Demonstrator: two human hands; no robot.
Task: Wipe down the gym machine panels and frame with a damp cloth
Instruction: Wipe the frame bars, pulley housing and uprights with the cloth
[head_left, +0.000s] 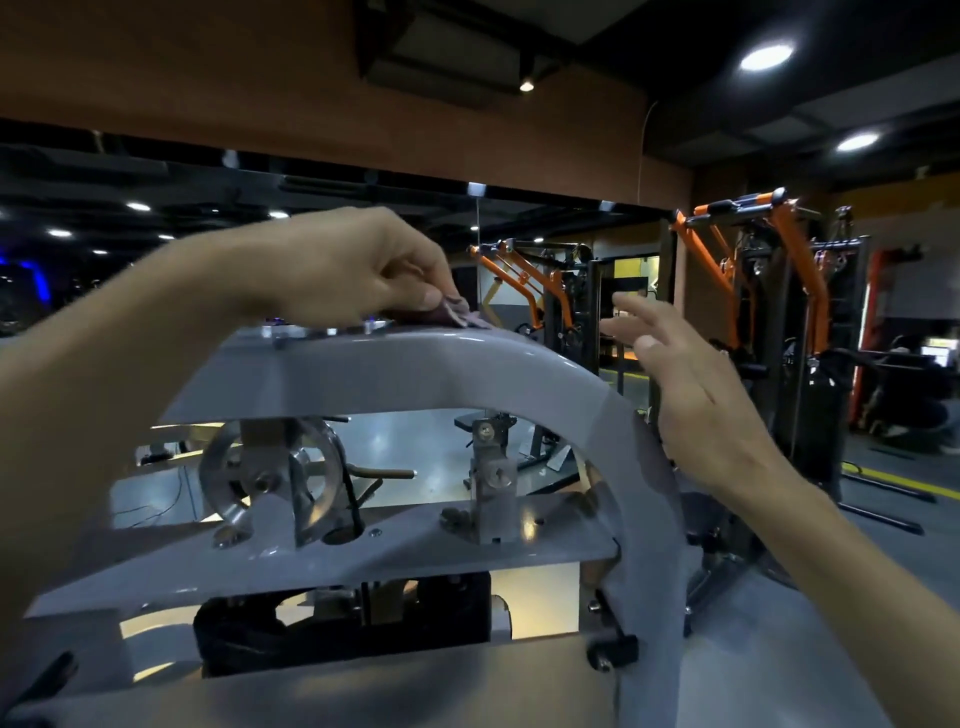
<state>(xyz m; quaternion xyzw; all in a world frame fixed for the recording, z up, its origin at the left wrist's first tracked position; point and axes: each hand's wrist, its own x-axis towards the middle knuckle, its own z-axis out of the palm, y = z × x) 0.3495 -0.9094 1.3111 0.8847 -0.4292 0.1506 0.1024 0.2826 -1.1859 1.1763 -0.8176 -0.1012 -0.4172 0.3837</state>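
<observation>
One hand does the work at this moment: my left hand (358, 270) pinches a small mauve cloth (465, 314) between thumb and curled fingers and presses it onto the crown of the grey curved frame (519, 364); my right hand (691, 400) holds nothing, fingers spread and relaxed, hovering just beside the frame's outer bend, apart from it as far as I can tell.

Progress, in my judgement, is early to middling; the cloth sits at the top of the arch, and whether the surface to either side is wiped I cannot tell, since no wet streak shows; the upper plate (291, 384), the lower plate (322, 561) with its pulley (270, 473) and bracket (491, 483), and the down-running limb of the frame appear to be left.

Edges and room: the arch falls away cleanly to the right, with open air beyond it toward the orange machines (748, 270), which stand well apart; leftward the cloth meets bolt heads (332, 330) on the top plate; these could snag it; the gap between the plates is crowded by the pulley and belt.
</observation>
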